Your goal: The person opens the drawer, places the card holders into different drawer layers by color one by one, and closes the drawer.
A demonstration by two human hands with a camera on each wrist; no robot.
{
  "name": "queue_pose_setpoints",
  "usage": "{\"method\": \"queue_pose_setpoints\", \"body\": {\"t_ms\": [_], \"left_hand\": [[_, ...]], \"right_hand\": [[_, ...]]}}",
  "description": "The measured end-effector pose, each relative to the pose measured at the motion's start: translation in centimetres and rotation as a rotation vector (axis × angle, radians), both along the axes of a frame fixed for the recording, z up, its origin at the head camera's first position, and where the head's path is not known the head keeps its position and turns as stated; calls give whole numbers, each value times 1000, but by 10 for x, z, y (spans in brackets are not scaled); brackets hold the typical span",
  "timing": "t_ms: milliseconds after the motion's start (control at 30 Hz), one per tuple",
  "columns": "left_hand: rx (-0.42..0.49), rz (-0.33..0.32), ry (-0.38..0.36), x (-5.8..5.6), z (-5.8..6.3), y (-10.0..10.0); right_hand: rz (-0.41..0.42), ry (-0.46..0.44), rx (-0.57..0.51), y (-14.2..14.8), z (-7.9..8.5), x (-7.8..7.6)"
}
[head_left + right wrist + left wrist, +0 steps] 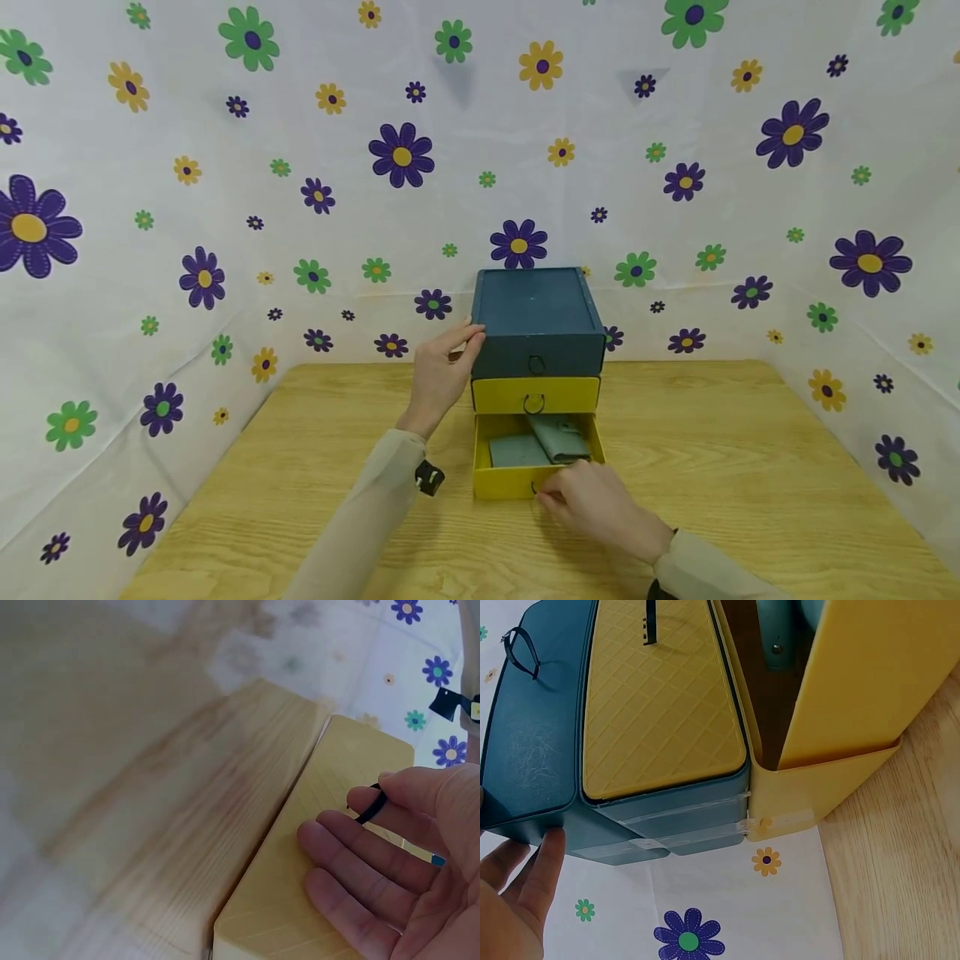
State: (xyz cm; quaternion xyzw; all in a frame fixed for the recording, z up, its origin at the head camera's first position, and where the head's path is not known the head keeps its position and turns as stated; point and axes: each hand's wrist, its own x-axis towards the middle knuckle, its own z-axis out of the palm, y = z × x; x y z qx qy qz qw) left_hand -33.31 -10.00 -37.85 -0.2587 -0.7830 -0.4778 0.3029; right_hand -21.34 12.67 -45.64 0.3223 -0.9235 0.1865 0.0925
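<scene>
A small three-drawer cabinet [536, 300] has a dark blue top drawer and yellow drawers below. My left hand [442, 367] rests its fingertips against the cabinet's upper left edge, fingers fairly straight. The bottom yellow drawer [501, 483] is pulled out. At its front, my right hand [600, 504] pinches the black loop handle [373, 810] between thumb and index finger, the other fingers loosely bent beside the drawer front. Inside the drawer, a teal folded case with a snap [561, 437] leans over a flat teal piece [517, 452].
The cabinet stands on a wooden table [337, 467], near the back. A white flowered cloth [300, 167] hangs behind and along both sides. The middle drawer [498, 396] and the blue top drawer [502, 358] are closed, each with a loop handle.
</scene>
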Motion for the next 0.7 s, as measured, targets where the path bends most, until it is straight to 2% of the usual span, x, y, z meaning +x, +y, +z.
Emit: {"method": "queue_pose_setpoints", "body": {"t_ms": [700], "left_hand": [[-5,-1,-16,0,-2,0]], "right_hand": [[-69,8,-8,-7,-1,-24]]}}
